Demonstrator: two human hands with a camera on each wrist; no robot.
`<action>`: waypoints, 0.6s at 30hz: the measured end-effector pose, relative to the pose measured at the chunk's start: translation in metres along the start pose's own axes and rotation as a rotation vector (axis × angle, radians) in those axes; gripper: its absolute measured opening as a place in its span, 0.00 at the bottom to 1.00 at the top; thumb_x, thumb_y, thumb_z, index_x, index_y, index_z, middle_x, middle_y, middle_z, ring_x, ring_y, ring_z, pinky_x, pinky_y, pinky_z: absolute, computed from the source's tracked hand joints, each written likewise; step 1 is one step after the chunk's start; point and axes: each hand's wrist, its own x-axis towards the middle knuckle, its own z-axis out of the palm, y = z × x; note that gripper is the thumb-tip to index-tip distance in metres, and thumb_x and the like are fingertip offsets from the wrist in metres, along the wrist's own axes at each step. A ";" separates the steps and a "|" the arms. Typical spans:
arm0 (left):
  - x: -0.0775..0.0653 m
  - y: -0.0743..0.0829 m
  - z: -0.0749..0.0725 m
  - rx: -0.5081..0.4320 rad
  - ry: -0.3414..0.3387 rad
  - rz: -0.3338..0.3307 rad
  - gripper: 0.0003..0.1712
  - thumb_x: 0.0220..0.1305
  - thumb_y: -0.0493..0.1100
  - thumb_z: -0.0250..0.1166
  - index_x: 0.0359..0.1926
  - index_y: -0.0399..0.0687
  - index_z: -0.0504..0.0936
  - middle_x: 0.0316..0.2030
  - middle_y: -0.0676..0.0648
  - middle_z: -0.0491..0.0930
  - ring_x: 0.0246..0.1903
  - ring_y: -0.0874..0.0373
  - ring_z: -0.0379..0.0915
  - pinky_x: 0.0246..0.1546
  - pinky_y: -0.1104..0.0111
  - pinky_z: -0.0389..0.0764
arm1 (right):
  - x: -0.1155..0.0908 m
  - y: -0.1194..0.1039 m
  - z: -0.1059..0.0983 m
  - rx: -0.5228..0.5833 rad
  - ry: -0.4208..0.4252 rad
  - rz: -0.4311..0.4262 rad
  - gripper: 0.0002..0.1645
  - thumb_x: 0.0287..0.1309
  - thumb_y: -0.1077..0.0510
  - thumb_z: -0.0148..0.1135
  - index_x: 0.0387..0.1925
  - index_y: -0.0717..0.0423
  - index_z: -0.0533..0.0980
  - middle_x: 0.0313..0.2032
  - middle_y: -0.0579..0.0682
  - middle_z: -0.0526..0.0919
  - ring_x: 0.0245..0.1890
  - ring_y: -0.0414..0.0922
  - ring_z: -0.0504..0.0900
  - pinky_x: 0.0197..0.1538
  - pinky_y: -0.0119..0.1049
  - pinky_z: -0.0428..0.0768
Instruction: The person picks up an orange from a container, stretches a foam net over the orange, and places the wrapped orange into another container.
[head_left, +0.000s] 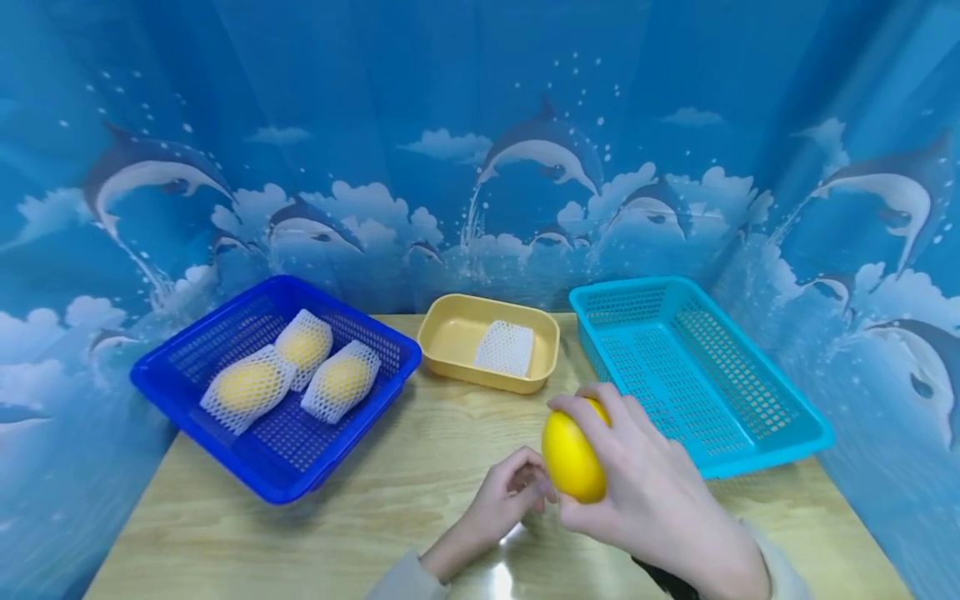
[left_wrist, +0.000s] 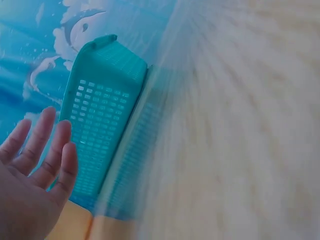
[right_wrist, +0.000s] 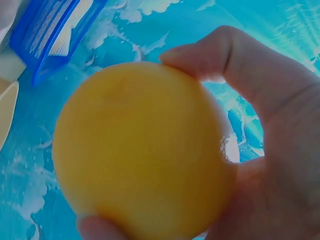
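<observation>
My right hand (head_left: 645,483) grips a smooth, oval yellow fruit (head_left: 572,458) above the table, in front of the turquoise basket. Up close in the right wrist view, fingers and thumb curve round the sides of the bare yellow fruit (right_wrist: 140,150). Just left of it is my left hand (head_left: 510,492), low over the table; whether it touches the fruit cannot be told. The left wrist view has the left hand (left_wrist: 37,175) with its fingers loosely extended and nothing in it. A white foam net sleeve (head_left: 504,348) lies flat inside the yellow tray (head_left: 450,375).
On the left stands a blue basket (head_left: 281,492) holding yellow fruits in white foam nets (head_left: 247,387). A turquoise basket (head_left: 675,367) sits on the right. Behind the wooden table (head_left: 360,500) hangs a dolphin-printed curtain (head_left: 420,100).
</observation>
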 end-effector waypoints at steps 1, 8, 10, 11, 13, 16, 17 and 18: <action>-0.002 -0.003 -0.002 0.013 0.002 0.023 0.09 0.67 0.36 0.57 0.48 0.41 0.75 0.35 0.37 0.82 0.28 0.63 0.77 0.33 0.66 0.82 | -0.001 -0.001 0.002 0.014 -0.003 -0.003 0.45 0.29 0.51 0.75 0.58 0.40 0.72 0.54 0.44 0.72 0.43 0.42 0.72 0.22 0.26 0.68; -0.016 -0.021 -0.016 0.107 0.007 0.072 0.13 0.62 0.34 0.63 0.48 0.44 0.75 0.32 0.43 0.81 0.27 0.68 0.74 0.29 0.69 0.81 | -0.009 -0.006 0.014 0.203 -0.090 -0.026 0.47 0.29 0.51 0.78 0.58 0.35 0.70 0.53 0.33 0.69 0.36 0.34 0.72 0.31 0.29 0.74; -0.019 -0.026 -0.022 0.144 0.009 0.083 0.16 0.60 0.32 0.65 0.49 0.45 0.74 0.32 0.44 0.82 0.27 0.68 0.72 0.27 0.70 0.80 | -0.011 -0.007 0.017 0.278 -0.130 -0.027 0.48 0.30 0.52 0.78 0.59 0.31 0.69 0.53 0.30 0.68 0.37 0.33 0.73 0.33 0.30 0.76; -0.020 -0.028 -0.024 0.158 0.011 0.087 0.18 0.59 0.32 0.65 0.49 0.45 0.74 0.33 0.44 0.83 0.27 0.69 0.72 0.27 0.71 0.80 | -0.012 -0.008 0.019 0.314 -0.147 -0.027 0.48 0.31 0.52 0.79 0.59 0.29 0.68 0.53 0.29 0.68 0.38 0.33 0.73 0.34 0.30 0.76; -0.021 -0.030 -0.029 0.187 0.014 0.098 0.20 0.57 0.31 0.66 0.50 0.46 0.73 0.34 0.45 0.83 0.28 0.69 0.71 0.28 0.72 0.79 | -0.013 -0.008 0.023 0.379 -0.181 -0.022 0.49 0.32 0.54 0.78 0.60 0.26 0.66 0.53 0.28 0.68 0.40 0.33 0.74 0.35 0.30 0.78; -0.020 -0.031 -0.032 0.206 0.001 0.086 0.24 0.56 0.30 0.65 0.53 0.47 0.72 0.35 0.47 0.83 0.30 0.69 0.72 0.28 0.73 0.78 | -0.015 -0.005 0.031 0.441 -0.212 -0.013 0.50 0.33 0.55 0.78 0.60 0.23 0.65 0.53 0.29 0.68 0.41 0.34 0.75 0.36 0.31 0.78; -0.020 -0.030 -0.033 0.202 -0.005 0.078 0.25 0.56 0.30 0.65 0.54 0.47 0.72 0.36 0.47 0.83 0.30 0.68 0.72 0.29 0.72 0.79 | -0.015 -0.003 0.034 0.470 -0.228 -0.005 0.50 0.34 0.56 0.77 0.60 0.23 0.65 0.53 0.29 0.69 0.41 0.35 0.75 0.36 0.32 0.78; -0.020 -0.030 -0.034 0.194 -0.013 0.062 0.25 0.57 0.31 0.65 0.55 0.47 0.72 0.37 0.47 0.83 0.31 0.67 0.73 0.30 0.71 0.79 | -0.015 -0.001 0.037 0.505 -0.247 0.004 0.50 0.35 0.56 0.77 0.61 0.23 0.65 0.54 0.30 0.69 0.42 0.36 0.75 0.36 0.32 0.78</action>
